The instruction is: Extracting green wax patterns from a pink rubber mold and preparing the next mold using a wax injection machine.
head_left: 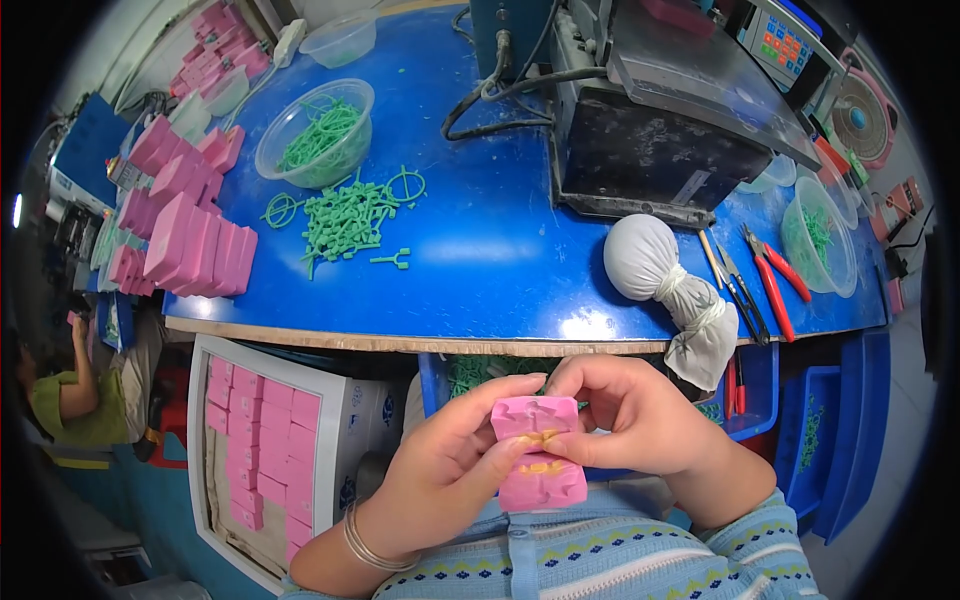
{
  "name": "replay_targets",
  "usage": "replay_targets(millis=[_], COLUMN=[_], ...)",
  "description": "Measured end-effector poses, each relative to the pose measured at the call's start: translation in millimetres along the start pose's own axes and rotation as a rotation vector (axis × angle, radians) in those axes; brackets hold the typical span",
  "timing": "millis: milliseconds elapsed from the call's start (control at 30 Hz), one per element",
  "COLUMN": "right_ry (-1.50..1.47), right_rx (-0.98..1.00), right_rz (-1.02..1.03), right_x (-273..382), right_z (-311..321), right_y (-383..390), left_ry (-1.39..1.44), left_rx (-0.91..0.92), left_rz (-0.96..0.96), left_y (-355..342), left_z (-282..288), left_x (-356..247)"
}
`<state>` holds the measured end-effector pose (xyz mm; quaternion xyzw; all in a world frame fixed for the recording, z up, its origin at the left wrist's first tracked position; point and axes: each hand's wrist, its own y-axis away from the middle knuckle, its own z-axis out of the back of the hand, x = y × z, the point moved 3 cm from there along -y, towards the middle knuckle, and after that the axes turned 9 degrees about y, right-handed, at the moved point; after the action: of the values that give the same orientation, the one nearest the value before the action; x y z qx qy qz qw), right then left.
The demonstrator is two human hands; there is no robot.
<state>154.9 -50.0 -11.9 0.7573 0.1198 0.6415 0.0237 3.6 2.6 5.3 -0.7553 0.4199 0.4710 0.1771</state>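
Just above my lap, both hands hold a pink rubber mould [541,488] that is bent open along a cut, with its inner faces showing. Carved hollows and yellowish patches mark those faces. My left hand [450,460] grips its left side, thumb pressed near the middle. My right hand [640,415] pinches it from the right, with thumb and fingertips close to the yellow part. Whether a small piece sits between the thumbs is too small to tell.
Ahead on the blue table [460,270] lie a pile of small green pieces [345,225], a bowl [315,135] of green strands and stacked pink moulds [195,245]. A tied white cloth pouch [640,257], red-handled pliers [775,290] and a black machine [660,150] stand right. A box [325,440] of moulds sits lower left.
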Motion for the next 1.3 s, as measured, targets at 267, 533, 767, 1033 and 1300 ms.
replay_targets(millis=[267,533,767,1033,1300], right_ry=[0.026,0.005,-0.099,-0.058,0.790], right_rx=[0.000,-0.007,-0.012,-0.091,-0.310], right_rz=[0.021,0.009,-0.006,0.113,0.579], right_x=[-2,-4,-3,1,23], right_z=[1,0,2,2,-6], right_y=[-2,-2,-2,2,4], left_ry=[-0.044,-0.035,0.095,0.125,-0.712], left_rx=[0.029,0.044,0.100,-0.023,-0.156], left_rz=[0.029,-0.010,0.081,0.011,-0.388], left_y=[-2,-2,-3,-3,0], left_z=[-1,2,11,9,10], left_x=[-1,3,6,6,-5])
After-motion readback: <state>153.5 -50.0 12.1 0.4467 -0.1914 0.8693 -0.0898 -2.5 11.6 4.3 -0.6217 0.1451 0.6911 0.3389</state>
